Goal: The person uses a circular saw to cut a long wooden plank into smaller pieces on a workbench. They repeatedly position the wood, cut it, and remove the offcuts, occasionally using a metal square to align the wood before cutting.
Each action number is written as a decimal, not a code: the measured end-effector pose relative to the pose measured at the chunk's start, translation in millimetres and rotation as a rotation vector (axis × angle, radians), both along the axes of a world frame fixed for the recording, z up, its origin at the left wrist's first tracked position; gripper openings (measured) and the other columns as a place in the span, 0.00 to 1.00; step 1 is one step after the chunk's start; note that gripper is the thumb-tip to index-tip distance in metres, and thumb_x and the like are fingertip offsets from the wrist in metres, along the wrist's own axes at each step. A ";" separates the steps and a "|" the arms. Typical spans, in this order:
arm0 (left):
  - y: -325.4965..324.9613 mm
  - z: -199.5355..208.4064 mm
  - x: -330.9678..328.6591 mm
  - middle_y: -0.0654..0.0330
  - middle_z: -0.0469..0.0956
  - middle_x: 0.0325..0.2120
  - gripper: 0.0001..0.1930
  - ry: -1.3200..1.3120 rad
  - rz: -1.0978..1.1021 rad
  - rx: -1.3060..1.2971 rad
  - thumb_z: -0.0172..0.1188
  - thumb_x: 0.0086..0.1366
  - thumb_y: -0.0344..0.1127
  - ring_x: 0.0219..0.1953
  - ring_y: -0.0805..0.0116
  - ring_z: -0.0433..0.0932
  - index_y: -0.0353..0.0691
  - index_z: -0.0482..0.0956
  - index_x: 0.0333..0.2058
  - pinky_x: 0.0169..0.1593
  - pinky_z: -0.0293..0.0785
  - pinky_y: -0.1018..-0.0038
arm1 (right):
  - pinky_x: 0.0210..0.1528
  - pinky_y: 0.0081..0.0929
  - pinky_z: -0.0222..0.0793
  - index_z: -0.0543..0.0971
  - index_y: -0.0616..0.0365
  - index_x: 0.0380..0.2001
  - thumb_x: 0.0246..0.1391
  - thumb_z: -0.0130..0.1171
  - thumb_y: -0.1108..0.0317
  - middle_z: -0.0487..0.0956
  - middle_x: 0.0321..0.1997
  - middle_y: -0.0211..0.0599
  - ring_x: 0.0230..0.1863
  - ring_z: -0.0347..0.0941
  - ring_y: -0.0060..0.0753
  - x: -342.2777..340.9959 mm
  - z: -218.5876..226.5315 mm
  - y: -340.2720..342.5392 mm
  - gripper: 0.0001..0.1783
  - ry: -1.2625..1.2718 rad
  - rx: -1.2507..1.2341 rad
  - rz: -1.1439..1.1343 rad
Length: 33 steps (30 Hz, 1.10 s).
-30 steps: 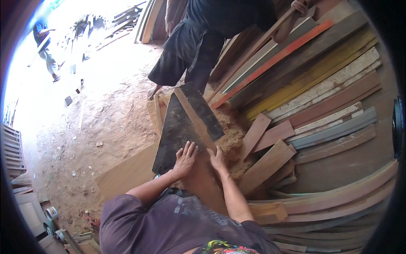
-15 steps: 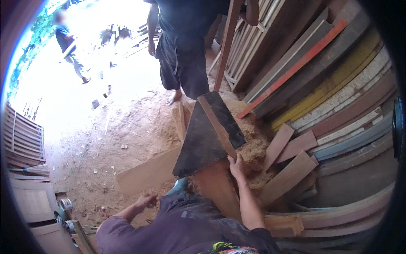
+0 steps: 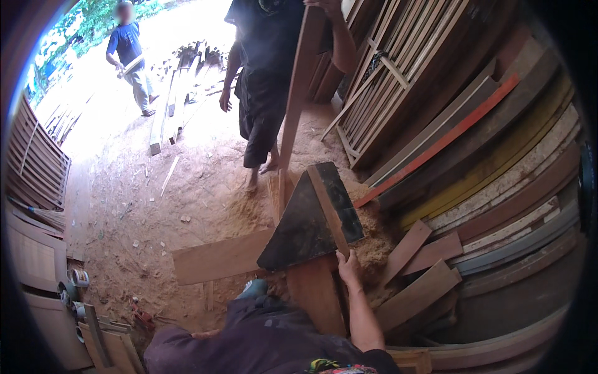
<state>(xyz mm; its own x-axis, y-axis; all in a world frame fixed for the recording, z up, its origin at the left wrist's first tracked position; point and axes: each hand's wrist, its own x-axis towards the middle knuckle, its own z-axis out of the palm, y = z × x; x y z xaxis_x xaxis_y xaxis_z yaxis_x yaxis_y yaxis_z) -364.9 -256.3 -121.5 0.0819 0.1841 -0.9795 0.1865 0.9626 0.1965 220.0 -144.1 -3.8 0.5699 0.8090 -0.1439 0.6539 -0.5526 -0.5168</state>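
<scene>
A narrow wooden strip [image 3: 326, 209] lies along the right part of a dark, roughly triangular board [image 3: 299, 227]. My right hand [image 3: 349, 268] is closed round the strip's near end, at the board's near right corner. Below the dark board, a brown wooden panel [image 3: 316, 299] slants toward me. Only a little of my left forearm [image 3: 204, 335] shows past the purple sleeve; that hand is hidden behind my body. Beyond the board stands a co-worker [image 3: 265, 81], one hand holding a long plank [image 3: 299, 93] upright.
A flat board [image 3: 218, 257] lies on the dusty floor at left. Sawdust [image 3: 375, 246] is heaped beside the dark board. Planks and a red strip [image 3: 448, 137] lean at right, near slatted frames [image 3: 398, 68]. Another person [image 3: 128, 50] stands far left. Cans [image 3: 78, 277] sit near left.
My view has tilted up, showing more of the yard. My left hand has gone out of sight behind my body. The right hand keeps its hold on the strip.
</scene>
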 end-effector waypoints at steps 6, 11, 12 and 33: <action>-6.5 1.3 -0.7 0.64 0.83 0.39 0.21 0.002 0.004 0.028 0.66 0.70 0.55 0.42 0.67 0.80 0.46 0.83 0.49 0.42 0.77 0.63 | 0.60 0.56 0.72 0.71 0.62 0.64 0.68 0.56 0.40 0.80 0.58 0.60 0.60 0.76 0.67 -8.0 16.8 5.2 0.37 0.067 -0.087 0.028; -12.6 -4.6 1.9 0.64 0.83 0.41 0.21 0.000 -0.008 0.016 0.67 0.69 0.55 0.45 0.67 0.79 0.46 0.83 0.50 0.44 0.77 0.62 | 0.59 0.56 0.72 0.72 0.60 0.63 0.68 0.57 0.41 0.80 0.59 0.59 0.60 0.76 0.66 -1.9 11.5 5.1 0.35 0.058 -0.083 0.012; -15.5 -8.4 0.6 0.64 0.83 0.41 0.21 -0.003 -0.006 0.013 0.67 0.69 0.55 0.45 0.66 0.79 0.47 0.83 0.50 0.44 0.77 0.62 | 0.59 0.56 0.72 0.72 0.60 0.63 0.68 0.57 0.41 0.80 0.59 0.59 0.60 0.76 0.66 -2.3 11.1 5.0 0.35 0.068 -0.082 0.014; 125.1 55.2 156.3 0.61 0.78 0.58 0.31 -0.432 -0.098 0.377 0.68 0.70 0.53 0.60 0.65 0.76 0.42 0.74 0.64 0.63 0.72 0.63 | 0.56 0.50 0.74 0.76 0.58 0.57 0.66 0.61 0.42 0.84 0.52 0.53 0.55 0.81 0.59 9.8 10.9 -9.2 0.31 0.107 -0.055 0.041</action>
<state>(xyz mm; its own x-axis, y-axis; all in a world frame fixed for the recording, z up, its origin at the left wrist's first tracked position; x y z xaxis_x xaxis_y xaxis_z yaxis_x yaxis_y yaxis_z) -208.6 -131.2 -66.3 0.4942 0.4847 -0.7217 0.0981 0.7937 0.6003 229.8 -153.3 7.1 0.5159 0.8203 -0.2469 0.6190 -0.5562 -0.5545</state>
